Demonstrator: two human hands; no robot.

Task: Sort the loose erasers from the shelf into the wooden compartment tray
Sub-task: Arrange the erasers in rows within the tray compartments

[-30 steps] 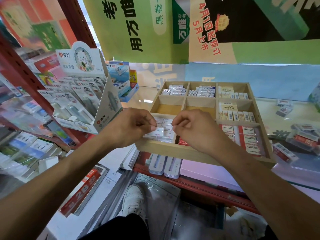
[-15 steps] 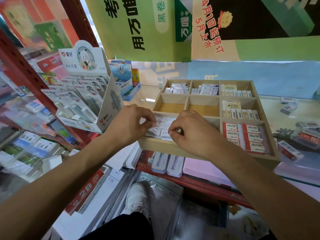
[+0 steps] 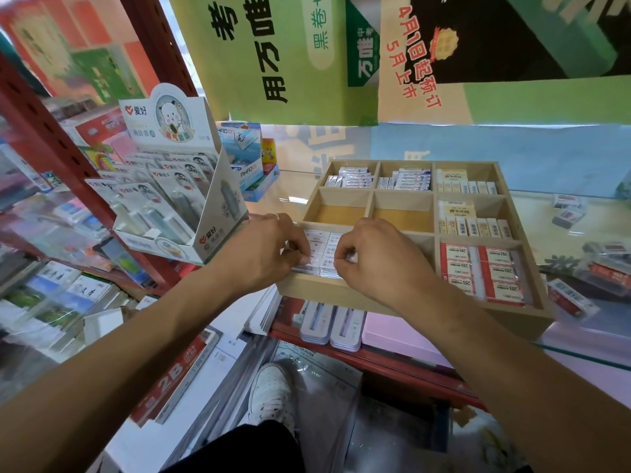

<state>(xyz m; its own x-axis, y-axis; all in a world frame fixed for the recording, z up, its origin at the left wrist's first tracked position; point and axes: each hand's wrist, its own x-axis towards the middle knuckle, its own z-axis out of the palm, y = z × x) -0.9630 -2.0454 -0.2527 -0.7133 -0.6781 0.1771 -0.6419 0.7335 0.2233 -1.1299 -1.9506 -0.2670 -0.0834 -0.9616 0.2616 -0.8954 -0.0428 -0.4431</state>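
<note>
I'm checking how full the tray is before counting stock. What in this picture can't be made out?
- Head view: the near middle compartment of the tray is covered by the right hand.
- The erasers in the near left compartment are partly under the left hand; whether its fingers pinch one is unclear.
- Loose erasers on the shelf: labels too blurred to read.

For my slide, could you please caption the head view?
Both hands settle white erasers into the wooden tray's near-left compartment.
</note>
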